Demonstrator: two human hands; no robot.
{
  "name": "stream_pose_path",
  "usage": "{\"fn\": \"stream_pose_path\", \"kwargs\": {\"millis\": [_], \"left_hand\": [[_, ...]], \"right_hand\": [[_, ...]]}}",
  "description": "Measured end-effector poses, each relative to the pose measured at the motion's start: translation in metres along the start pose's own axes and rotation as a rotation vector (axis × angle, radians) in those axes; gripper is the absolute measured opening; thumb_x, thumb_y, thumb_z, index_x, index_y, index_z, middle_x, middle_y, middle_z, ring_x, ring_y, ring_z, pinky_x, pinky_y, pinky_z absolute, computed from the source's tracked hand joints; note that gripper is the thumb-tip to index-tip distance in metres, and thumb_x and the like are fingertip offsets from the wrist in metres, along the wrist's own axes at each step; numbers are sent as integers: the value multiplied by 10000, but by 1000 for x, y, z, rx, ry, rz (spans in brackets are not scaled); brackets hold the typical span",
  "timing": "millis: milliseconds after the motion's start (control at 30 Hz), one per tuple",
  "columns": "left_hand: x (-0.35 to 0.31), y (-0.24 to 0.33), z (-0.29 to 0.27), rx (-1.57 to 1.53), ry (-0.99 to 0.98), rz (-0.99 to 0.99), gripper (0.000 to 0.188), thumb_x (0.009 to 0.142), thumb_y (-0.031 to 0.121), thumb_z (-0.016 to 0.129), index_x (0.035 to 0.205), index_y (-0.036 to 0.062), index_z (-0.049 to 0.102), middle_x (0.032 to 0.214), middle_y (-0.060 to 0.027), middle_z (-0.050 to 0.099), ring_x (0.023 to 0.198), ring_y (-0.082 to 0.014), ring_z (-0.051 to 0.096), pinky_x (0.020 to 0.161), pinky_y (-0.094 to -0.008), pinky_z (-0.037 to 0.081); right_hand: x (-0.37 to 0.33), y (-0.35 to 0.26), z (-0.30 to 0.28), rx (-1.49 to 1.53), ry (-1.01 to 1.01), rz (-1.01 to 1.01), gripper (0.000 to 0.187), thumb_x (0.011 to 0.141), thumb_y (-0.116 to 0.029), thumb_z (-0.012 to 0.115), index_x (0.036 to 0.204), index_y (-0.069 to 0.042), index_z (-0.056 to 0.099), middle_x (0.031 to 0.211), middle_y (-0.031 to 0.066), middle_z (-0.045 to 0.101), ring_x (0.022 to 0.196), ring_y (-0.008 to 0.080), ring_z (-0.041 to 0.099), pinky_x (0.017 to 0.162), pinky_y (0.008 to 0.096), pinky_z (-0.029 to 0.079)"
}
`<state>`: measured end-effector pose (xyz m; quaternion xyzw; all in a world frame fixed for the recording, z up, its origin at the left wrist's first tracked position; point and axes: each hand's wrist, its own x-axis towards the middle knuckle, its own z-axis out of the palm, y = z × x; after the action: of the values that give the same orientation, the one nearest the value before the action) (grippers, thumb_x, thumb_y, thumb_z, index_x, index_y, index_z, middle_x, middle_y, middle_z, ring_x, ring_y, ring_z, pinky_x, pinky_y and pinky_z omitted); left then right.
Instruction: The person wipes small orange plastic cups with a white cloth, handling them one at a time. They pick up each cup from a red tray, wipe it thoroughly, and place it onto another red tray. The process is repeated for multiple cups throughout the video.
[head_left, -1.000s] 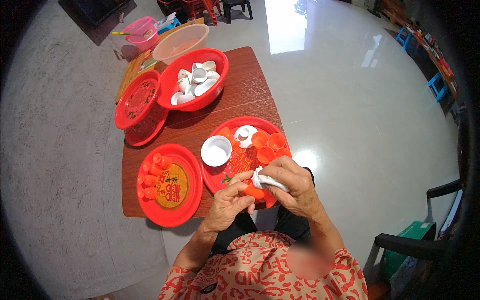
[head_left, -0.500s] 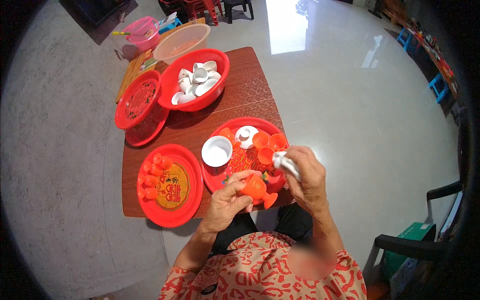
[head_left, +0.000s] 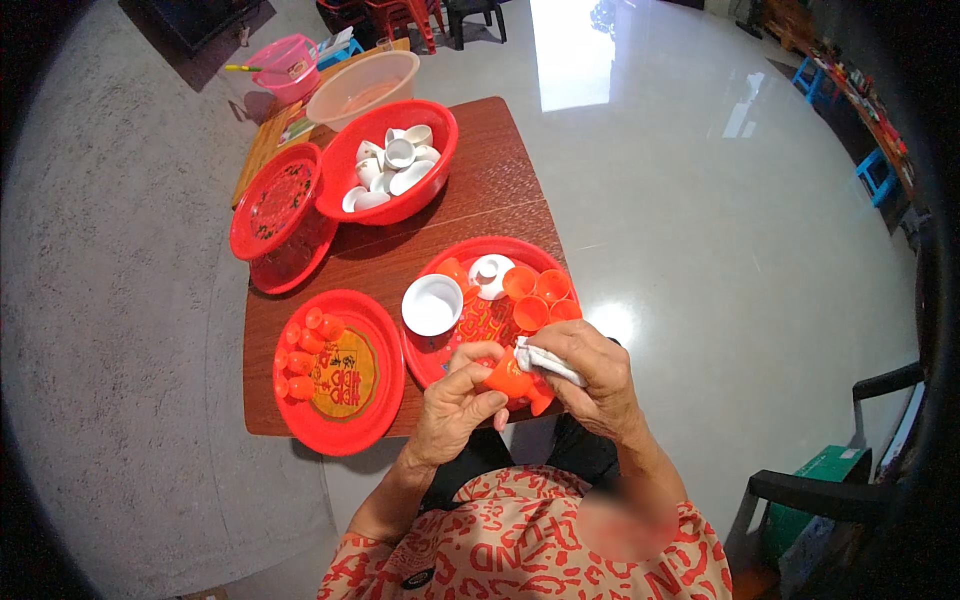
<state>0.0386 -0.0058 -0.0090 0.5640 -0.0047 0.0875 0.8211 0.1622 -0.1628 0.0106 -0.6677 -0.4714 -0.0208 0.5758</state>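
Pinched by its bowl, a small orange stemmed cup (head_left: 511, 379) is in my left hand (head_left: 459, 398), above the front edge of the table. My right hand (head_left: 592, 382) grips a folded white cloth (head_left: 551, 362), which is pressed against the cup. Just beyond my hands lies a round red tray (head_left: 428, 357). On it are a white bowl (head_left: 433, 305), a white lid (head_left: 490, 277) and several orange cups (head_left: 518, 282) standing mouth up. To the left, another red tray (head_left: 375, 420) bears several small orange cups (head_left: 301, 362).
A red basin (head_left: 440, 182) full of white cups and bowls stands at the far side of the brown table (head_left: 500, 180). Left of it leans a red tray (head_left: 283, 205). Behind are a translucent basin (head_left: 375, 85) and a pink basin (head_left: 283, 70). A black-armed chair (head_left: 815, 490) stands at right.
My right hand has moved left and slightly down, bringing the cloth from beside the orange cup onto it. My left hand keeps hold of the cup.
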Motion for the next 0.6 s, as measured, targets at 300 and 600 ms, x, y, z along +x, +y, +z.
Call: {"fn": "stream_pose_path", "kwargs": {"millis": [300, 600], "left_hand": [[-1, -4, 0, -63, -8, -3, 159, 903, -5, 571, 1059, 15, 596, 1070, -41, 554, 925, -91, 549, 772, -239, 482], [0, -9, -3, 34, -28, -73, 102, 879, -19, 599, 977, 10, 606, 1033, -78, 591, 778, -120, 601, 675, -238, 518]], "right_hand": [[8, -31, -1, -375, -109, -376, 346, 647, -132, 732, 963, -42, 623, 936, 75, 604, 720, 222, 581, 594, 332, 478], [4, -7, -6, -38, -112, -133, 314, 702, -74, 698, 999, -43, 602, 942, 112, 601, 804, 298, 608, 689, 379, 502]]}}
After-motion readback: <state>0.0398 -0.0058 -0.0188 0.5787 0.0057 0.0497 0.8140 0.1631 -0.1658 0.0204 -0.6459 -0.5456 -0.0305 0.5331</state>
